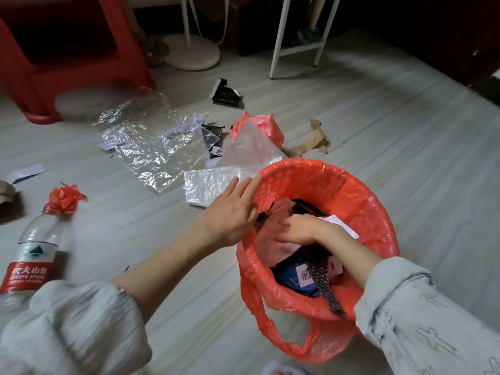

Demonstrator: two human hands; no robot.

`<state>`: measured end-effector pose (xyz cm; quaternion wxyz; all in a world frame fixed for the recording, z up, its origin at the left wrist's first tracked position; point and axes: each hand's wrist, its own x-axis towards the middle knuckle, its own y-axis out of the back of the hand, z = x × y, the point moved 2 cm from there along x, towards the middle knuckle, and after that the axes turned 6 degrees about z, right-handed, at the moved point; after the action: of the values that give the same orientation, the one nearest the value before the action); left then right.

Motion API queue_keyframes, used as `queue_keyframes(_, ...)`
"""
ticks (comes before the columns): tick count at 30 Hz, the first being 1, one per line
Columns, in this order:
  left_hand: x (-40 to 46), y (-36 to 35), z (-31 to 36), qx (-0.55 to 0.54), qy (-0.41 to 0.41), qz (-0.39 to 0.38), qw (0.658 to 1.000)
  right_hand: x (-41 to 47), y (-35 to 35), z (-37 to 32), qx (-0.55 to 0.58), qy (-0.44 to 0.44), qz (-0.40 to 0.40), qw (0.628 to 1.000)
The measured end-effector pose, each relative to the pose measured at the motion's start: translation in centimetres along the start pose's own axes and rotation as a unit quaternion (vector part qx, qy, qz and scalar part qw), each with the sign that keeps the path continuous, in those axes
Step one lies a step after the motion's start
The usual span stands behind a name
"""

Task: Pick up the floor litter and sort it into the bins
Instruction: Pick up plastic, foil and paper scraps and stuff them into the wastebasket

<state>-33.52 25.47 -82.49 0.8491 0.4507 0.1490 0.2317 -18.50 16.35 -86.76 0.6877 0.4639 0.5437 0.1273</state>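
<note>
A bin lined with a red plastic bag (pixel 359 196) stands on the floor in front of me, holding pink plastic, dark wrappers and a white paper. My right hand (pixel 297 230) is inside it, fingers curled on the pink plastic (pixel 270 247). My left hand (pixel 232 212) rests at the bin's left rim with straight fingers. On the floor lie a clear plastic sheet (pixel 151 142), a white padded bag (pixel 208 185), a crumpled red bag (pixel 266 127), a black wrapper (pixel 226 93), torn brown cardboard (pixel 311 142), a water bottle (pixel 32 255) and a red plastic wad (pixel 65 198).
A red plastic stool (pixel 67 50) stands at the back left, with a white fan base (pixel 192 52) and white frame legs (pixel 278 50) behind the litter. Dark furniture (pixel 446 36) lines the right side. A paper scrap (pixel 25 173) lies at the far left.
</note>
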Motion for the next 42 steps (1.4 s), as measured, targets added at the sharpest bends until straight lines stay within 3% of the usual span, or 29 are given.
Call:
queue_keyframes(4, 0.2, 1.0, -0.1, -0.023, -0.010, 0.005, 1.000, -3.1, 4.2, -0.9, 0.071, -0.031, 0.132, 0.988)
queue_keyframes(8, -0.5, 3.5, -1.6, -0.046, 0.020, 0.037, 0.998, -6.0, 8.4, -3.6, 0.086, -0.038, 0.301, 0.949)
queue_keyframes(10, -1.2, 4.9, -3.0, -0.038, 0.035, 0.050, 0.997, -7.2, 10.2, -5.4, 0.088, -0.009, 0.358, 0.929)
queue_keyframes(13, -2.5, 6.4, -5.4, -0.008, 0.051, 0.061, 0.997, -7.9, 11.8, -9.4, 0.089, 0.069, 0.384, 0.916)
queue_keyframes(18, -5.7, 7.7, -11.3, 0.031, 0.136, 0.046, 0.989, -5.7, 11.3, -17.4, 0.081, 0.165, 0.290, 0.939)
queue_keyframes(23, -10.4, 6.3, -18.1, 0.031, 0.246, 0.011, 0.969, -0.3, 7.5, -21.9, 0.046, 0.134, 0.154, 0.978)
queue_keyframes(27, -12.2, 5.0, -22.2, 0.020, 0.287, 0.011, 0.958, 4.4, 4.1, -25.1, 0.003, 0.157, 0.072, 0.985)
queue_keyframes(32, -11.4, 3.9, -25.8, 0.005, 0.297, 0.060, 0.953, 9.2, 0.3, -28.0, -0.001, 0.180, 0.044, 0.983)
queue_keyframes(37, -8.7, 2.9, -30.1, 0.073, 0.287, 0.120, 0.947, 13.3, -2.3, -29.4, -0.094, 0.180, 0.020, 0.979)
queue_keyframes(42, -4.9, 3.0, -36.5, 0.128, 0.288, 0.146, 0.938, 16.7, -2.7, -30.5, -0.099, 0.183, 0.014, 0.978)
